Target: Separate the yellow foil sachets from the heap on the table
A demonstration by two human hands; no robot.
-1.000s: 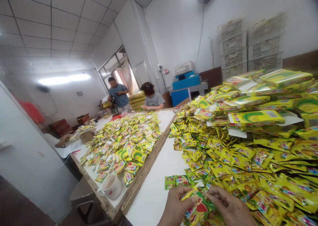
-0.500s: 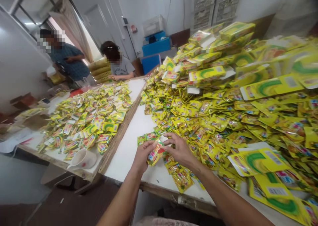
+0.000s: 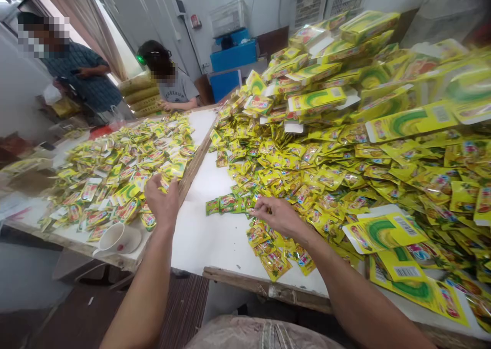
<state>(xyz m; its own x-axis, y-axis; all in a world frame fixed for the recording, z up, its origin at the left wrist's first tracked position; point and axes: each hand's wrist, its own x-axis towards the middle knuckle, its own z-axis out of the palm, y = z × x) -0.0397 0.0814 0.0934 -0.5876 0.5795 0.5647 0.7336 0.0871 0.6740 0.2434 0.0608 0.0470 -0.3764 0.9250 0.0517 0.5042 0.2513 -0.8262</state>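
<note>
A workroom with white walls, stacked crates and a blue bin at the back holds two white tables side by side, and the big heap of sachets [image 3: 345,170] on the right-hand table [image 3: 215,236] is the landmark here. Flat yellow cartons [image 3: 406,124] lie on top of that heap and along its near edge. Left of the heap, across a wooden rim, the second table [image 3: 126,259] carries a thinner spread of the same sachets [image 3: 126,170], with a white cup [image 3: 117,238] at its near corner. Two other people are beyond the far left of the heap. The left hand [image 3: 163,201] hovers over the spread, fingers curled loosely together; whether it holds a sachet I cannot tell. The right hand [image 3: 278,215] rests at the heap's near left fringe, fingers slightly apart, tips touching loose sachets. To do this well, I would pinch one sachet by its edge, so that the neighbours stay put.
</note>
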